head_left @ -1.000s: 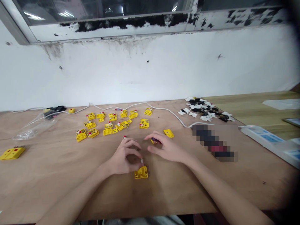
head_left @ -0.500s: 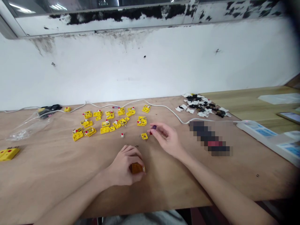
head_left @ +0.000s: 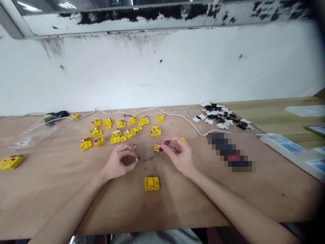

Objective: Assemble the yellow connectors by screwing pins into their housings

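Note:
My right hand (head_left: 179,155) is closed around a small screwdriver with a purple and red handle (head_left: 166,143), its thin shaft pointing left and down. Between the thumb and fingertips of my left hand (head_left: 119,161) is a small white part (head_left: 136,159), too small to name surely. An open yellow plastic casing (head_left: 152,183) lies on the table in front of me, apart from both hands. Small metal bits (head_left: 148,158) lie between my hands. A white piece with a red top (head_left: 134,146) stands just beyond my left fingers. Another yellow piece (head_left: 156,147) is partly behind the screwdriver.
Several yellow casing parts (head_left: 116,132) are spread towards the wall. A white cable (head_left: 177,116) runs behind them to a power strip (head_left: 281,144) at right. Black and white pieces (head_left: 219,115) are heaped at the back right. A clear plastic bag (head_left: 33,137) lies left.
My left hand has let go of the yellow casing, which now lies on the table, and has moved left and up to a small white part. My right hand still holds the screwdriver.

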Action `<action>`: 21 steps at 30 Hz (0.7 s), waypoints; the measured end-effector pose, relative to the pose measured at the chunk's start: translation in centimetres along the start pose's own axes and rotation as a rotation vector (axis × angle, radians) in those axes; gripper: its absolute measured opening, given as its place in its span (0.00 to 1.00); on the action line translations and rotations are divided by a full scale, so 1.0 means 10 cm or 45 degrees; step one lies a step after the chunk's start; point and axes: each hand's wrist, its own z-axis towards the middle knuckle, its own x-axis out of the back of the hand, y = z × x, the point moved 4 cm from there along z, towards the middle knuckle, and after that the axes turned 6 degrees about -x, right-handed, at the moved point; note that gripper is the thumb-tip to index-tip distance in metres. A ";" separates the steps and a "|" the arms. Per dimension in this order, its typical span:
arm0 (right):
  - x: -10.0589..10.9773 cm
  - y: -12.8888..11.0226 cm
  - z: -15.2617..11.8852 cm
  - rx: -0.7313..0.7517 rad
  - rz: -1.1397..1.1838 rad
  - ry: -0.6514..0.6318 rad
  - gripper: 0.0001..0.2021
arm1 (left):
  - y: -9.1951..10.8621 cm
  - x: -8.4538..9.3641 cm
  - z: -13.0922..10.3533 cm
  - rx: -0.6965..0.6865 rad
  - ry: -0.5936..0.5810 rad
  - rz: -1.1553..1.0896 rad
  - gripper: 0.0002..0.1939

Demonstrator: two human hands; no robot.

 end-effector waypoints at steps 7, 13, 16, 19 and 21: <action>-0.05 0.07 -0.04 -0.045 0.044 -0.031 0.17 | -0.12 0.08 0.02 -0.047 0.024 0.119 0.05; -0.17 0.11 -0.05 -0.022 0.160 -0.068 0.12 | -0.32 0.14 0.02 -0.018 -0.034 0.144 0.05; -0.22 0.14 -0.06 -0.035 0.210 -0.086 0.10 | -0.33 0.11 0.02 -0.015 -0.078 0.121 0.05; -0.28 0.17 -0.08 -0.030 0.223 -0.094 0.10 | -0.31 0.08 0.02 -0.016 -0.099 0.106 0.05; -0.31 0.19 -0.08 -0.019 0.216 -0.117 0.10 | -0.31 0.08 0.02 -0.022 -0.107 0.099 0.05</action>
